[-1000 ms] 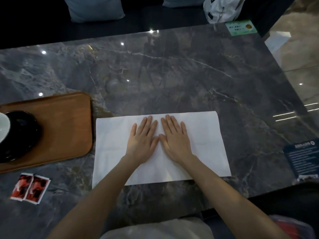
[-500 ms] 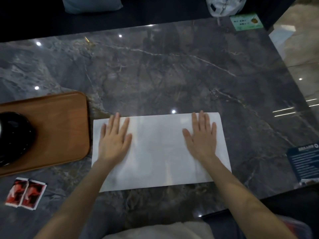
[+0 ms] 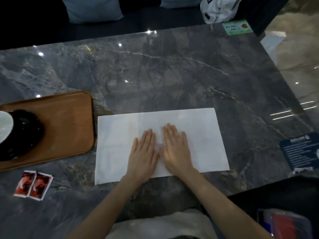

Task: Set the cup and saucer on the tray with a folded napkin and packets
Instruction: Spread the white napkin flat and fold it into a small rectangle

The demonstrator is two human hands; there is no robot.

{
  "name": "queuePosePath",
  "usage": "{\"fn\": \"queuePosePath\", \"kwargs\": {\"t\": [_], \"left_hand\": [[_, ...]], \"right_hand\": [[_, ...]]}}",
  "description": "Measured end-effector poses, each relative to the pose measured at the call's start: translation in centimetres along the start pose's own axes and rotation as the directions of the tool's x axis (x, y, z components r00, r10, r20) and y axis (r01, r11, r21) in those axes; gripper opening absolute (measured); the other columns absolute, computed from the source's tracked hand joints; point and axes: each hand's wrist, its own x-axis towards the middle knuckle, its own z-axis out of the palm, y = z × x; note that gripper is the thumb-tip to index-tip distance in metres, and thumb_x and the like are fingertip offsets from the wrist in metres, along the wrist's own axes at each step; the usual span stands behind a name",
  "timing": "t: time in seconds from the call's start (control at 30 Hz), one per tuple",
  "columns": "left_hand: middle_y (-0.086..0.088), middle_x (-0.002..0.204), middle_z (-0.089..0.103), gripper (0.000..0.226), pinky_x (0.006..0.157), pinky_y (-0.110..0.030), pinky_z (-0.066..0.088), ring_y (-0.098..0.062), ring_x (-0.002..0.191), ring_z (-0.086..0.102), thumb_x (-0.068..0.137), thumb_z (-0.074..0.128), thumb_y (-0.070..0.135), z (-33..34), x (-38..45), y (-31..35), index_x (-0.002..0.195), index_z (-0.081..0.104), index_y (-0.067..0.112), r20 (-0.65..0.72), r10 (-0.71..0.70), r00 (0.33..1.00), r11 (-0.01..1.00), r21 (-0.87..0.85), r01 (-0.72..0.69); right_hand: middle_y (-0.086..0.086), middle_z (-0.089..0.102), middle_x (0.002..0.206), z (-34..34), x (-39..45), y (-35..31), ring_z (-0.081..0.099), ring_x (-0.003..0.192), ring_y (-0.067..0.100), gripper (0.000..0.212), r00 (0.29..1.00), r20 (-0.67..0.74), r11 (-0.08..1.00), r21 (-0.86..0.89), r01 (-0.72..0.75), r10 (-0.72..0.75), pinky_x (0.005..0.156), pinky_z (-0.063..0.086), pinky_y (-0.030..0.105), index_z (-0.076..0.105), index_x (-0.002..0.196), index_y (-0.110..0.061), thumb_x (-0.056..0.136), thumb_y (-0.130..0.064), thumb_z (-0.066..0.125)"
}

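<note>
Nearest the person, two bare forearms reach out over the edge of the dark marble table (image 3: 172, 69). To the near left, two red packets (image 3: 33, 185) lie side by side on the stone, touching each other and just clear of the tray's near edge.

A little farther in, both hands lie palm down on the white napkin (image 3: 198, 128), flat, with nothing pinched between the fingers. The left hand (image 3: 144, 150) and the right hand (image 3: 176, 147) sit side by side near the middle of the sheet, thumbs almost touching (the right one is blurred, so its fingers are hard to make out). The napkin lies flat as a wide rectangle, its left edge just beside the tray without touching it.

Left of the napkin sits the wooden tray (image 3: 69, 123) with rounded corners. On its left part rests a black saucer (image 3: 25, 133), and on that a white cup (image 3: 5, 125), cut off by the edge of the view.

At the right edge of the table lies a dark blue printed card (image 3: 298, 150). At the far right corner is a pale green card (image 3: 237, 27). Beyond the table, on a dark seat, are a pale cushion (image 3: 93, 9) and a white bag (image 3: 219, 9).
</note>
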Motion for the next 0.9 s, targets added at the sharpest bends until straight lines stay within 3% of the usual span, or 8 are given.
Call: {"fn": "queuePosePath", "kwargs": {"t": [0.07,0.13,0.27,0.4,0.53,0.7,0.8,0.9], "left_hand": [[-0.008,0.154,0.011,0.070,0.117,-0.040,-0.004,-0.023,0.140,0.001,0.087,-0.018,0.046,1.0,-0.3,0.6,0.142,0.006,0.009,0.046,0.015,0.999,1.000,0.024,-0.016],[-0.007,0.154,0.012,0.065,0.116,-0.041,-0.003,-0.021,0.140,0.001,0.091,-0.010,0.044,1.8,-0.5,0.7,0.143,0.008,0.010,0.033,-0.018,0.999,0.998,0.060,0.016],[0.001,0.152,0.001,0.061,0.114,-0.039,-0.001,-0.015,0.140,-0.002,0.092,0.000,0.046,1.7,-1.1,-0.2,0.144,0.004,0.015,0.025,-0.047,0.999,0.998,0.043,0.046],[0.007,0.153,-0.005,0.060,0.114,-0.038,-0.003,-0.013,0.141,-0.007,0.090,0.004,0.047,1.0,-2.1,-1.8,0.146,0.003,0.025,0.024,-0.069,0.997,0.998,-0.003,0.069],[0.001,0.156,0.006,0.061,0.115,-0.045,0.000,-0.017,0.141,-0.005,0.089,0.004,0.051,0.6,-3.1,-2.6,0.146,0.010,0.028,0.036,-0.076,0.996,0.997,0.022,0.075],[0.001,0.157,0.007,0.064,0.111,-0.059,0.000,-0.025,0.144,-0.001,0.087,0.007,0.056,0.4,-3.9,-3.8,0.146,0.010,0.030,0.026,-0.149,0.989,0.986,0.086,0.146],[-0.001,0.157,0.006,0.067,0.110,-0.062,0.001,-0.027,0.144,-0.001,0.085,0.004,0.056,0.2,-3.8,-3.4,0.146,0.009,0.028,0.041,-0.164,0.986,0.981,0.109,0.159],[-0.006,0.157,0.005,0.066,0.113,-0.055,0.003,-0.026,0.144,0.000,0.089,0.006,0.051,-0.3,-3.3,-2.0,0.146,0.010,0.019,0.055,-0.175,0.983,0.981,0.099,0.169]], "right_hand": [[0.007,0.029,0.152,0.4,-0.9,-0.8,0.022,0.142,0.021,0.072,0.999,0.035,1.000,0.012,0.027,-0.027,0.112,-0.004,0.035,0.027,0.144,-0.009,0.093,-0.047,-0.007],[0.005,0.022,0.155,0.9,-1.7,-0.2,0.016,0.144,0.020,0.078,0.997,0.073,1.000,0.004,0.029,-0.029,0.113,-0.007,0.036,0.022,0.146,-0.013,0.088,-0.051,-0.014],[0.006,0.032,0.151,1.2,-3.0,2.4,0.030,0.139,0.023,0.063,0.995,0.082,0.995,-0.087,-0.040,0.047,0.111,0.008,0.041,0.028,0.144,-0.016,0.096,-0.046,0.001],[0.005,0.020,0.156,1.0,-4.3,5.2,0.018,0.143,0.023,0.062,0.993,0.018,0.987,-0.113,-0.115,0.118,0.113,0.003,0.041,0.019,0.147,-0.020,0.093,-0.050,0.018],[0.007,0.006,0.158,0.4,-5.6,7.6,0.003,0.145,0.025,0.073,0.980,0.012,0.971,-0.139,-0.193,0.196,0.114,-0.006,0.039,0.007,0.148,-0.024,0.087,-0.063,0.004],[0.012,0.010,0.157,-0.6,-6.5,9.4,0.004,0.145,0.030,0.082,0.967,0.003,0.958,-0.133,-0.252,0.255,0.116,0.002,0.044,0.012,0.148,-0.023,0.083,-0.068,-0.006],[0.015,0.014,0.156,-1.5,-6.2,9.2,0.008,0.144,0.031,0.069,0.964,0.008,0.964,0.004,-0.266,0.266,0.116,0.007,0.044,0.025,0.145,-0.017,0.089,-0.058,0.020],[0.019,0.028,0.150,-2.7,-5.4,9.3,0.022,0.137,0.034,0.049,0.915,-0.114,0.913,0.190,-0.362,0.386,0.114,0.019,0.041,0.042,0.134,-0.006,0.091,-0.028,0.051]]}}
